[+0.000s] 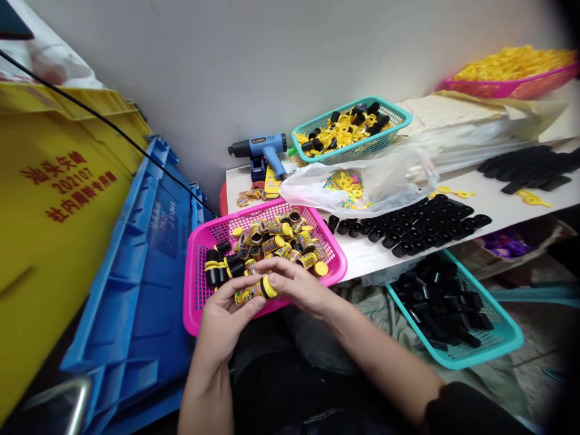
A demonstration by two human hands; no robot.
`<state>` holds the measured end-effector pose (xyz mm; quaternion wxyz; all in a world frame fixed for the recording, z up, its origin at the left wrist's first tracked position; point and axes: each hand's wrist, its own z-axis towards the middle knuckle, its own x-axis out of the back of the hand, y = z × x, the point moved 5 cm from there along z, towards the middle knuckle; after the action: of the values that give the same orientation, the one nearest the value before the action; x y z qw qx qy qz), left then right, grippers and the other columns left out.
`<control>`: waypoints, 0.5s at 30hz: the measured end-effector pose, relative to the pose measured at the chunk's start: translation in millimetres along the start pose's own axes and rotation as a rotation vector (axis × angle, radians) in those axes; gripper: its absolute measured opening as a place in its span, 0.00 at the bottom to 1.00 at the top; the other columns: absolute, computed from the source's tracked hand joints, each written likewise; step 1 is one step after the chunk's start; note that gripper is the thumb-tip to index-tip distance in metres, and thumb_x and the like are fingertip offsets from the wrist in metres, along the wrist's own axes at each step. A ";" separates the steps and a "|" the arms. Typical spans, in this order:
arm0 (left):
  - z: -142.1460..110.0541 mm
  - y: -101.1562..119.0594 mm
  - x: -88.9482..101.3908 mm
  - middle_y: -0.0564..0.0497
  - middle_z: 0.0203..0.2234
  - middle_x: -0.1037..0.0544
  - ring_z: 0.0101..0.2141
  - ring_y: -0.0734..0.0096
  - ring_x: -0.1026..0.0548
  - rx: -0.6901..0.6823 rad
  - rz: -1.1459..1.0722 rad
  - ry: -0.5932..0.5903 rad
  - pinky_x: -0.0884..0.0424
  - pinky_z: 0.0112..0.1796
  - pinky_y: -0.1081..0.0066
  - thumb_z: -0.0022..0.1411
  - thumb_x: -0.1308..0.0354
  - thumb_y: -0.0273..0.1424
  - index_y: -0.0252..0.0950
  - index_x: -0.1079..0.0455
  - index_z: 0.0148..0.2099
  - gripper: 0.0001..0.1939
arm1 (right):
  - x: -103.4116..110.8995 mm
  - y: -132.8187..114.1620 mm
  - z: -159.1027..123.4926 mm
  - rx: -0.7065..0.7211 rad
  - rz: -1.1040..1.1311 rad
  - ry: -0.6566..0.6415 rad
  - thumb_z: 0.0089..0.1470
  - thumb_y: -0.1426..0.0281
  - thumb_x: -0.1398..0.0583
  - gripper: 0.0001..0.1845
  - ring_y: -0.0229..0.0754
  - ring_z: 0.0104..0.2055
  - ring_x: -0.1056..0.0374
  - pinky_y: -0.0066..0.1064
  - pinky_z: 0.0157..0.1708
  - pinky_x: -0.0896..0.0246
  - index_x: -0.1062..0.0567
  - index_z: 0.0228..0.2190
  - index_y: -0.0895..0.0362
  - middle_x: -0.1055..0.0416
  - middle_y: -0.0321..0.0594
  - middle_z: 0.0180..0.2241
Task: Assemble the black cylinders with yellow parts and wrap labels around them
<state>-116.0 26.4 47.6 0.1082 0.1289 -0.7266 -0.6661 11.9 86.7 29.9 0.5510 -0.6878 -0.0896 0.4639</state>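
Between my two hands lies a small printed tube with a yellow cap [248, 294], tilted with its capped end to the right. My left hand [229, 302] grips the printed body between thumb and fingers. At the capped end, my right hand [292, 284] has its thumb and fingers closed on the yellow cap. Both hands are over the near edge of a pink basket [196, 302]. Inside that basket are many similar printed tubes [274, 243] and, on its left side, black tubes with yellow bands [212, 269].
Rows of black tubes [410, 229] stand on the white table beside a plastic bag [385, 181] of colourful beads. Behind are a heat gun [265, 148] and a teal basket [403, 118]. Another teal basket [507, 347] sits lower right. Blue crates [136, 272] flank the left.
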 end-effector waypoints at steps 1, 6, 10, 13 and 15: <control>-0.7 -0.4 -1.8 0.49 0.34 0.17 0.35 0.63 0.20 0.000 -0.018 0.002 0.23 0.37 0.70 0.40 0.27 0.35 0.39 0.22 0.36 0.17 | -3.8 6.4 -0.2 -0.053 0.095 -0.020 0.49 0.55 0.36 0.23 0.33 0.30 0.35 0.24 0.28 0.38 0.26 0.44 0.54 0.32 0.37 0.36; -5.3 1.7 -5.3 0.47 0.36 0.17 0.35 0.61 0.19 0.038 -0.120 0.061 0.22 0.38 0.68 0.41 0.27 0.35 0.38 0.21 0.39 0.19 | -10.6 4.1 -1.0 0.050 0.024 0.039 0.51 0.53 0.38 0.26 0.38 0.39 0.33 0.30 0.39 0.34 0.29 0.49 0.52 0.31 0.40 0.42; -11.2 4.5 -10.0 0.44 0.43 0.19 0.42 0.56 0.21 0.056 -0.192 0.009 0.25 0.45 0.61 0.48 0.31 0.37 0.39 0.23 0.47 0.22 | -3.5 -19.1 -4.1 0.267 -0.326 0.163 0.51 0.56 0.37 0.22 0.43 0.50 0.35 0.36 0.52 0.40 0.24 0.45 0.53 0.30 0.42 0.46; -11.7 0.9 -8.6 0.45 0.45 0.20 0.44 0.57 0.21 0.004 -0.177 0.011 0.25 0.46 0.62 0.49 0.31 0.35 0.40 0.24 0.48 0.22 | 2.2 -20.8 -6.8 0.265 -0.311 0.224 0.52 0.55 0.38 0.22 0.43 0.45 0.30 0.36 0.46 0.34 0.24 0.45 0.53 0.26 0.41 0.43; -10.1 -3.6 -4.2 0.46 0.42 0.19 0.42 0.59 0.20 -0.046 -0.159 0.060 0.24 0.44 0.66 0.48 0.31 0.34 0.40 0.22 0.45 0.19 | 2.5 -21.3 -10.8 0.311 -0.365 0.256 0.51 0.56 0.37 0.23 0.44 0.44 0.29 0.36 0.45 0.33 0.24 0.47 0.52 0.25 0.42 0.44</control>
<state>-108.6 18.0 44.9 0.0794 0.2036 -0.6951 -0.6849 29.6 89.0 46.1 0.7314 -0.6205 -0.0693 0.2741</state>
